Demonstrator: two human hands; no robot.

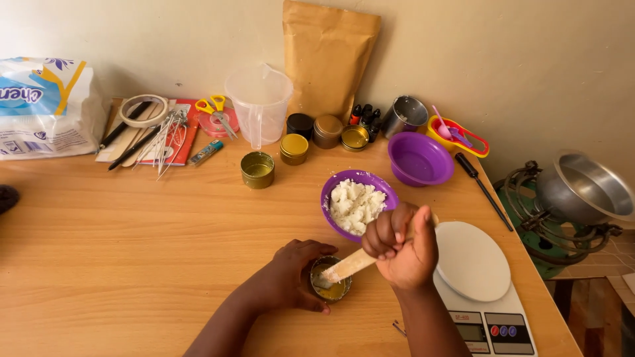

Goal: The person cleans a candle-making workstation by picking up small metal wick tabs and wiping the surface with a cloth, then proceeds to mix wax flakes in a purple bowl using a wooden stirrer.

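My left hand [291, 272] wraps around a small gold tin [333, 285] on the wooden table [132, 238], holding it steady. A flat wooden stick [350, 264] is gripped in my right hand [403, 248], and its tip reaches down into the tin. Just behind the hands stands a purple bowl [337, 188] filled with white wax flakes [356, 205].
A white kitchen scale [473, 271] sits right of my right hand. Farther back stand an empty purple bowl [420, 158], several gold tins [257, 170], a clear measuring jug [259, 102], a brown paper pouch [327, 56], scissors [217, 109], tape and wicks [165, 132]. A metal pot [585, 185] stands off the table's right edge.
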